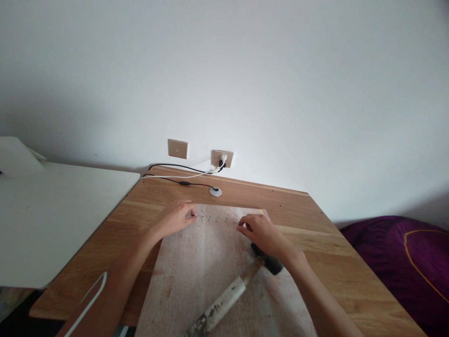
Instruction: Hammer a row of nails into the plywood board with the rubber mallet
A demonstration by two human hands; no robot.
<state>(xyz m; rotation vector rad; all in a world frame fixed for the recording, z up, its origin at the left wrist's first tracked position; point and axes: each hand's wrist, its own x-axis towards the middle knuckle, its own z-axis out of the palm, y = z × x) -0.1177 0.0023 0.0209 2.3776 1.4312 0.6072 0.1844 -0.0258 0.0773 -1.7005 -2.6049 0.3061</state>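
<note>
A pale wooden board (196,262) lies on the wooden table, with several small nails (218,219) standing in a row near its far edge. My left hand (180,216) is at the left end of that row, thumb and fingertips pinched together. At the right end, my right hand (257,228) has its fingers curled in a similar pinch. Whatever either pinch holds is too small to make out. A hammer (228,297) rests diagonally on the board, its black head partly behind my right wrist and its worn white-wrapped handle towards me.
Cables (175,177) run along the back of the wooden table (336,252) to a wall socket (227,158), past a round grommet (215,191). To the left stands a white tabletop (66,210). Purple fabric (389,262) bulges beyond the right edge.
</note>
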